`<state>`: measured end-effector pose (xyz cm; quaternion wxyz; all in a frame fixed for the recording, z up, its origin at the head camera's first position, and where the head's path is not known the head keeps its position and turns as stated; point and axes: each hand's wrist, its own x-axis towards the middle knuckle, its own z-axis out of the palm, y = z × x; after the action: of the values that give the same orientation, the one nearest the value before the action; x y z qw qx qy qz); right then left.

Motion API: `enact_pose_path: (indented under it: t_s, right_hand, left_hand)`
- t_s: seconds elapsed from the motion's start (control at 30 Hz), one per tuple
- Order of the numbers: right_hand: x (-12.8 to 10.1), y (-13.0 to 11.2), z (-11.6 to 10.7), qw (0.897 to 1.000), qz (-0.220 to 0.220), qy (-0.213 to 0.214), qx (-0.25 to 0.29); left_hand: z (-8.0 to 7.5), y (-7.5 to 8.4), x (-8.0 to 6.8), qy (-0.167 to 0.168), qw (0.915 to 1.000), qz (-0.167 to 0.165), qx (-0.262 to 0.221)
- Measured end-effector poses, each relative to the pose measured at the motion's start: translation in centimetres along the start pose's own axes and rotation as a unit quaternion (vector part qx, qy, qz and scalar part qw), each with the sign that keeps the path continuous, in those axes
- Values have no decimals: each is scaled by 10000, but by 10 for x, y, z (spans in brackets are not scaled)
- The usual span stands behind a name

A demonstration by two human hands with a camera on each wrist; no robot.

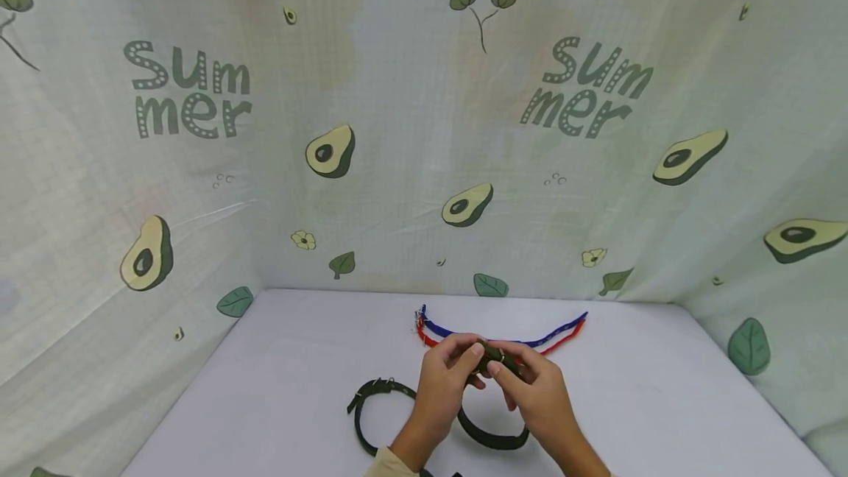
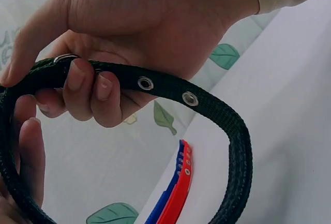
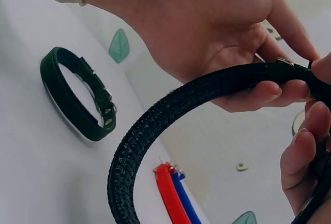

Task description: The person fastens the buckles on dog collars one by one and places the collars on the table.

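Backdrop: a pale cloth (image 1: 411,131) printed with avocados, leaves and the word "Summer" hangs behind and on both sides of the table
Table: a white top (image 1: 662,403); it bears every collar in the scene
Held collar: a dark green webbing collar (image 1: 493,436) with metal eyelets, raised just above the table at the near centre; its loop droops towards the near edge; both hands grip it at the top, where a metal buckle part shows
Second green collar: a closed dark loop (image 1: 371,407) lying flat on the table, left of the hands and apart from them
Flat straps: a blue strap (image 1: 444,330) and a red strap (image 1: 563,341) lie side by side, touching, on the far side of the hands
Left hand: the left hand (image 1: 444,381) has fingers curled round the strap and thumb on top, pinching it by the buckle
Right hand: the right hand (image 1: 536,392) has fingers curled under the strap and thumb above, gripping it just beside the left hand
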<state>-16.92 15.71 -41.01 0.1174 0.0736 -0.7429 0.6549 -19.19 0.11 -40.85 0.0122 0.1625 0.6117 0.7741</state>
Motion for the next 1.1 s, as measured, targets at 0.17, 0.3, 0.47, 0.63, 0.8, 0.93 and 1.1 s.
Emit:
enact_pose_path:
  t_s: [0.17,0.3,0.47,0.63,0.8,0.93,1.1]
  right_hand:
    - [1,-2,0,9998,52,160,-92]
    - [2,-1,0,9998,39,172,-64]
    - [2,-1,-2,9999,2,116,29]
    - [1,0,-2,9999,7,140,23]
    - [1,1,-2,9998,43,188,-19]
    - [0,0,-3,9998,48,193,-15]
    - [1,-1,-3,9998,91,182,19]
  left_hand:
    - [-1,1,1,-42,9997,173,-155]
    - [0,2,1,8,9994,234,-249]
    - [0,1,2,151,9991,241,-330]
    - [0,0,2,301,9987,260,-308]
    - [0,-1,2,403,9985,241,-279]
    - [0,-1,2,467,9982,255,-292]
    - [0,-1,2,492,9981,234,-279]
